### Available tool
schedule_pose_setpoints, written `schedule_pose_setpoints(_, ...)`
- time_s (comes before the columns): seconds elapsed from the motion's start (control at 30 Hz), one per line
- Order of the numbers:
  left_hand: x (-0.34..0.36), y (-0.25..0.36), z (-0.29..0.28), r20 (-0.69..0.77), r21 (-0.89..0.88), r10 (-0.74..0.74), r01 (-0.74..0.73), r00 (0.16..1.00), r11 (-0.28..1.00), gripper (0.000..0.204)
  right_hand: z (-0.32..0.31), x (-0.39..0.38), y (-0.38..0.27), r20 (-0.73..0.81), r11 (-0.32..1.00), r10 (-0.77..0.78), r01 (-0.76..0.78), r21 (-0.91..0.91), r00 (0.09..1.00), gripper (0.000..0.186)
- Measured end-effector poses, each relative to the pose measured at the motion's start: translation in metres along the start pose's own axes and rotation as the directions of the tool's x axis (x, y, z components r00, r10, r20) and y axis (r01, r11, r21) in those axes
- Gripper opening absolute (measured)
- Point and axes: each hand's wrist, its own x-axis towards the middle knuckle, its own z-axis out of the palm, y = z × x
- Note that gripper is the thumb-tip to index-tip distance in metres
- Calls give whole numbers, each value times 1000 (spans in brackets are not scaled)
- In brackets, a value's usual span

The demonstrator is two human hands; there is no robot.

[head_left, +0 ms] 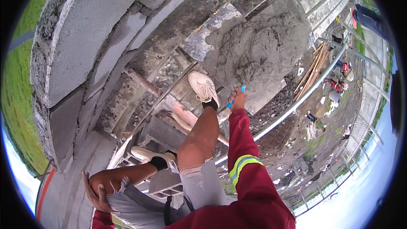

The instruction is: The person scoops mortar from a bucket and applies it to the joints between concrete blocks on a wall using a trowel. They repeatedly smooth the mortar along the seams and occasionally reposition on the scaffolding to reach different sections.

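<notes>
My right hand (pixel 238 98) is closed on a blue tool handle (pixel 231 104) at the near edge of a wet grey mortar heap (pixel 265 40); the tool's working end is hard to make out. The mortar lies on a stained board (pixel 199 42). My left hand (pixel 95 195) has its fingers stretched out beside my left knee, against or near the grey wall surface. Both my white shoes (pixel 199 85) are below me among boards and blocks.
Block courses (pixel 80 38) rise at left. A hammer-like tool (pixel 178 121) lies by hollow blocks (pixel 161 178). A metal pipe (pixel 305 97) runs diagonally at right, beside long timbers (pixel 311 70). Several workers (pixel 335 85) are below; another person's legs (pixel 366 19) show upper right.
</notes>
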Motion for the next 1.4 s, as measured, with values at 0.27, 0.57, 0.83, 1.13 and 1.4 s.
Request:
schedule_pose_setpoints(0.27, -16, -2, -25, -23, -47, -40, 39, 999, 998, 94, -68, -133, -88, 5, 956, -91, 89, -281, 996, 11)
schedule_pose_setpoints(0.57, -58, -13, -45, -65, 11, -462, 463, 885, 886, 95, -77, -357, -236, 302, 670, -64, 265, -693, 951, 19)
schedule_pose_setpoints(0.83, -142, -20, -55, -12, -227, -657, 638, 754, 736, 90, 48, -478, -312, 766, 197, 174, 740, -643, 619, 17)
schedule_pose_setpoints(1.13, -232, -6, -28, 30, -415, -797, 734, 603, 539, 88, 334, -659, -211, 560, -180, 598, 776, -604, 574, 28)
schedule_pose_setpoints(1.4, -267, 16, 9, 145, -528, -847, 764, 512, 371, 88, 529, -753, 25, 563, -307, 727, 920, -245, 393, 33)
